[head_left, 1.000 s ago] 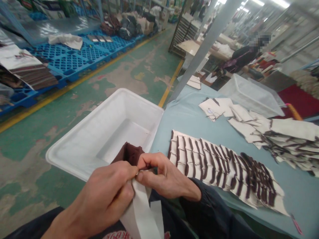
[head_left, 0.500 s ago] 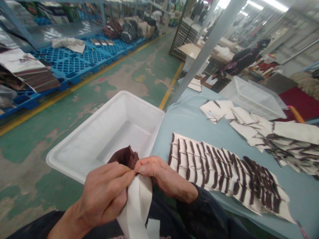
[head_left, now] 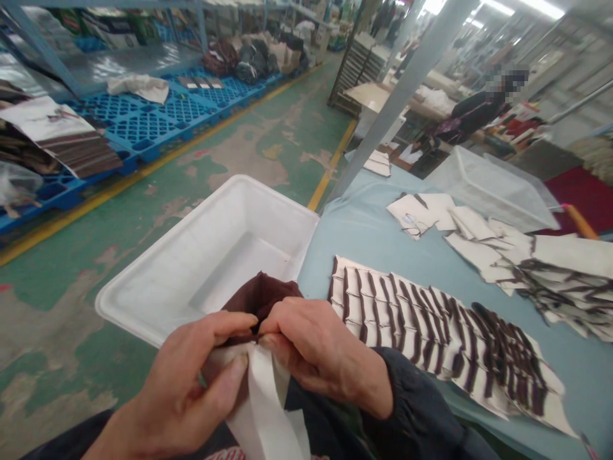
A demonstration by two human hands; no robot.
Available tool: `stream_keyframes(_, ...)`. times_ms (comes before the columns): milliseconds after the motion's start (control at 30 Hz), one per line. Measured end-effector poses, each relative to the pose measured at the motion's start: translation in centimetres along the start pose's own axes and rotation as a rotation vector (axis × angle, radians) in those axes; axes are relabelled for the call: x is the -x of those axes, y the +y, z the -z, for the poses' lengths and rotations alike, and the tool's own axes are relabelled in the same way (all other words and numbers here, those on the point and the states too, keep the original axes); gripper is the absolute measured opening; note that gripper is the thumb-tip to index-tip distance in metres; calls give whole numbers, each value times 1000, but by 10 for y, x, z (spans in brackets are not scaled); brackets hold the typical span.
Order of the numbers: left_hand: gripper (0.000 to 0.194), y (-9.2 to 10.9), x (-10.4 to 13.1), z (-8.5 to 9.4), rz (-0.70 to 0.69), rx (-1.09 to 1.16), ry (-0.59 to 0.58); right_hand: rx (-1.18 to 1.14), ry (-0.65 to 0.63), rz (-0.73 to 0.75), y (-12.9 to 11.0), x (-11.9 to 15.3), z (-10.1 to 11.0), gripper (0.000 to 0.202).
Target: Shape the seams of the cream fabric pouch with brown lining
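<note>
Clamped between thumb and curled forefinger of right hand (head_left: pixel 258 340), with knuckles uppermost and wrist to lower right: brown-and-cream cloth (head_left: pixel 263 383), brown part just beyond hand, cream part hanging below; laid against same cloth from the left, with thumb and forefinger parted: left hand (head_left: pixel 191 377), whether gripping impossible to tell; beyond left hand: white tub (head_left: pixel 163 271); to right of right hand, on desk (head_left: pixel 335 233): striped cloth panels (head_left: pixel 412 319)

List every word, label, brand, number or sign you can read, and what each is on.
None can be read in full.
Red lettering on the person's dark clothing: cut off and too blurred.
Packages, upper left: any print is too blurred.
</note>
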State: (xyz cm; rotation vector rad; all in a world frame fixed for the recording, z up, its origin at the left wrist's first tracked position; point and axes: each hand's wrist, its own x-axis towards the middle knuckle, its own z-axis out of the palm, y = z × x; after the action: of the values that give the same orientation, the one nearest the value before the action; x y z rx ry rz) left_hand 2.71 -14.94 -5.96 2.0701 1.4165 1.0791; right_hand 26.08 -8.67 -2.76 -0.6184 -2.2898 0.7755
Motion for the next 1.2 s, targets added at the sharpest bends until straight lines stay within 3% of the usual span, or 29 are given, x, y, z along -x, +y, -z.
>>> stream_keyframes(133, 39, 14, -28, 20, 13, 206, -270, 162, 68, 141, 0, 3, -3, 31)
stream_keyframes(200, 44, 19, -39, 27, -58, 204, -328, 162, 84, 175, -3, 3, -4, 32)
stream_keyframes(400, 39, 5, -25, 27, -314, 37, -226, 95, -30, 139, -8, 7, -1, 26)
stream_keyframes(567, 36, -10, -10, 26, -288, 38, -234, 189, -65, 157, -11, 7, -3, 27)
stream_keyframes(733, 45, 2, -20, 30, -247, 108, -289, 321, -97, 171, -23, 4, -2, 46)
stream_keyframes(933, 45, 23, -31, 37, -261, 54, -342, 385, -104, 108, -37, 9, -3, 43)
stream_keyframes(1067, 41, 26, -20, 23, -296, -39, -332, 415, -92, 24, -34, 19, -11, 35)
stream_keyframes(1200, 32, 12, 10, -4, -278, -62, -301, 397, -287, -8, -32, 32, -19, 23)
